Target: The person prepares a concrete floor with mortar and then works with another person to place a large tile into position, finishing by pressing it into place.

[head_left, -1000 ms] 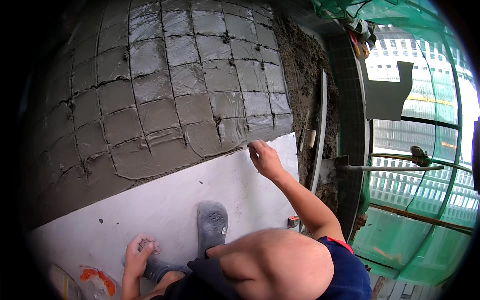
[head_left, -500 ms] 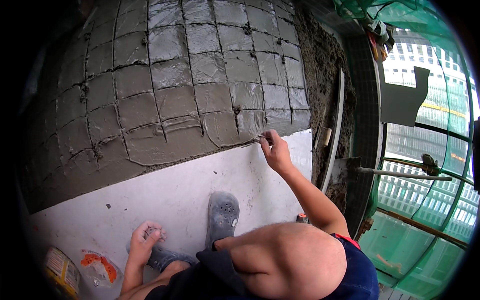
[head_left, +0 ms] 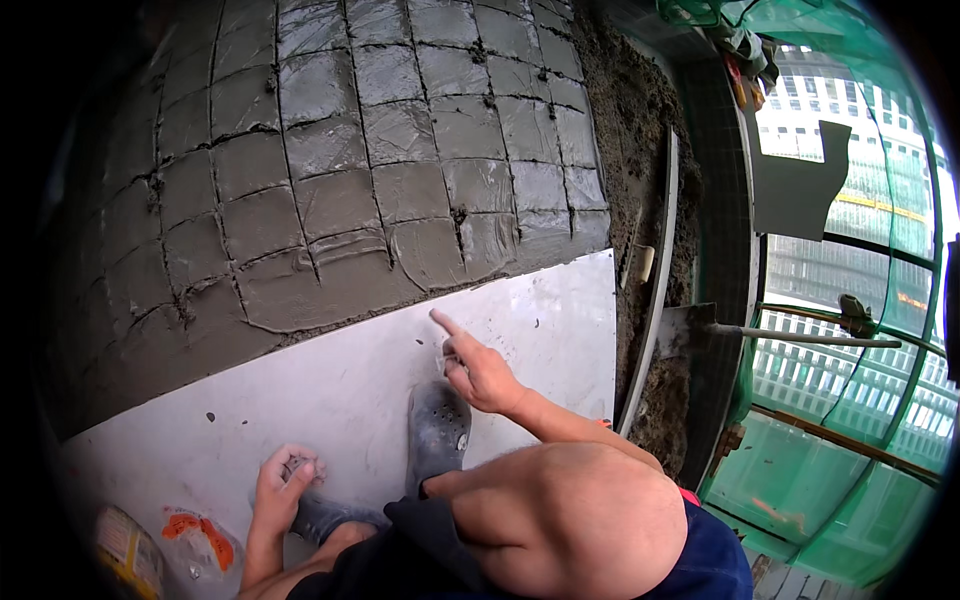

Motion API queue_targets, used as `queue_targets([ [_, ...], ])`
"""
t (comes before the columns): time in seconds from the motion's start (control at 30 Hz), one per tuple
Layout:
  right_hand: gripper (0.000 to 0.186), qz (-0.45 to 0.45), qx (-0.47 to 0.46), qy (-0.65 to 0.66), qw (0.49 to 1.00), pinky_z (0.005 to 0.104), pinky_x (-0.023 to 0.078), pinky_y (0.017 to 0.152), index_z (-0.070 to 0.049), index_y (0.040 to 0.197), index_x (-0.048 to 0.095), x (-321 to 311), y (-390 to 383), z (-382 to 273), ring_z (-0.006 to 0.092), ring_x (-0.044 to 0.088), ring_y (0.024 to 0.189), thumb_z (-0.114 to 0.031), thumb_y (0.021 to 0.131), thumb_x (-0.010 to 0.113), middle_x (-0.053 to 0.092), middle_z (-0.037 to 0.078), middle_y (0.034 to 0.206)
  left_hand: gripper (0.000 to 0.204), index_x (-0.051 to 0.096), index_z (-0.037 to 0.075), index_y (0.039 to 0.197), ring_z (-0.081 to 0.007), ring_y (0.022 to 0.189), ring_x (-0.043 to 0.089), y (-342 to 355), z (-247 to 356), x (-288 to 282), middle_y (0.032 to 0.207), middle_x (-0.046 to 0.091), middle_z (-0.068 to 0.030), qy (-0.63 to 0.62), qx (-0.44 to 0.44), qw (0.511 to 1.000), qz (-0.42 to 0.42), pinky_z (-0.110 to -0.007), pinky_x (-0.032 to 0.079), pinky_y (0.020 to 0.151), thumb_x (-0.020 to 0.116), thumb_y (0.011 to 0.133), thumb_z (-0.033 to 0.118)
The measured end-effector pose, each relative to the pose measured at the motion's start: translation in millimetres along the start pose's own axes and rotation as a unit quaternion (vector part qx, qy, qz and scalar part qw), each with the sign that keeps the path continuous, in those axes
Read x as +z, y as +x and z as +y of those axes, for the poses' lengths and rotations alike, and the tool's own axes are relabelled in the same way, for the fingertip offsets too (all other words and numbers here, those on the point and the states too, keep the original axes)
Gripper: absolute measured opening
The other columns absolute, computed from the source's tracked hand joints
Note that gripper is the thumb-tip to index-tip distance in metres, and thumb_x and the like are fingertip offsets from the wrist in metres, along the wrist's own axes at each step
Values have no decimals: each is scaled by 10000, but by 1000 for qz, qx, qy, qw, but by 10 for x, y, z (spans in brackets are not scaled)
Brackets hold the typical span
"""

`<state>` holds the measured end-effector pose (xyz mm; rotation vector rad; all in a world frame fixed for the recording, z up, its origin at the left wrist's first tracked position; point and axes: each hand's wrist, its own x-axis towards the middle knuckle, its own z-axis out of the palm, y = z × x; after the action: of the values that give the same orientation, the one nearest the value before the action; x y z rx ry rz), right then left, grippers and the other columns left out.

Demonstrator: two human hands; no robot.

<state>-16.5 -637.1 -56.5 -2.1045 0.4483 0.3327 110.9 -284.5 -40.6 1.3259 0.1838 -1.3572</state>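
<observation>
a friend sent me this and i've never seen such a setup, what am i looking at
There is no machine: these are a person's bare hands, seen from a wide fisheye camera worn on the head, which is why edges bend. Ahead spreads a grey, wet-looking layer scored into a grid. Along its near edge lies a white panel, with dark specks and grey shoes on it. The right hand is over the panel, index finger extended; the left hand, loosely curled, is near the left shoe. I see nothing clearly held in either.
</observation>
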Motion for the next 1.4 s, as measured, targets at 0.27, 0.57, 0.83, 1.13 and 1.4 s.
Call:
queue_targets([
  [0.27, 198, 39, 122, -190, 973, 480, 493, 730, -24, 954, 440, -210, 152, 223, 439, 585, 843, -113, 791, 507, 325, 235, 1437, 284, 554, 5, 989, -157, 781, 600, -30, -25, 17, 884, 627, -95, -21, 7, 1000, 21, -285, 496, 729, 641, 867, 246],
  [0.57, 173, 204, 53, -126, 969, 412, 496, 651, -34, 940, 543, -366, 209, 183, 348, 587, 740, -37, 779, 606, 550, 141, 993, 306, 553, 1, 992, -153, 775, 599, -47, 35, -29, 881, 628, -97, 5, 22, 999, 38, -281, 493, 726, 643, 870, 266],
  [0.83, 126, 195, -55, -336, 920, 404, 499, 608, -78, 917, 573, -729, 476, 472, 304, 603, 739, -66, 796, 602, 576, 103, 860, 274, 551, 8, 983, -147, 772, 593, -25, -56, 32, 873, 624, -87, -16, 21, 1000, 15, -273, 482, 720, 633, 874, 245],
  [1.13, 68, 88, -47, -383, 918, 411, 498, 614, -73, 849, 573, -777, 543, 556, 308, 598, 739, -62, 782, 569, 572, 112, 805, 289, 557, 5, 995, -152, 789, 588, -54, -30, -27, 884, 624, -86, -9, 17, 999, 39, -277, 474, 738, 637, 873, 255],
  [1.4, 133, -74, -73, -466, 879, 422, 504, 624, -74, 822, 619, -972, 762, 505, 315, 632, 726, -50, 769, 500, 623, 117, 770, 236, 549, -7, 1016, -139, 816, 580, -41, -12, -38, 909, 624, -87, 0, 22, 1000, 13, -275, 476, 766, 603, 900, 192],
])
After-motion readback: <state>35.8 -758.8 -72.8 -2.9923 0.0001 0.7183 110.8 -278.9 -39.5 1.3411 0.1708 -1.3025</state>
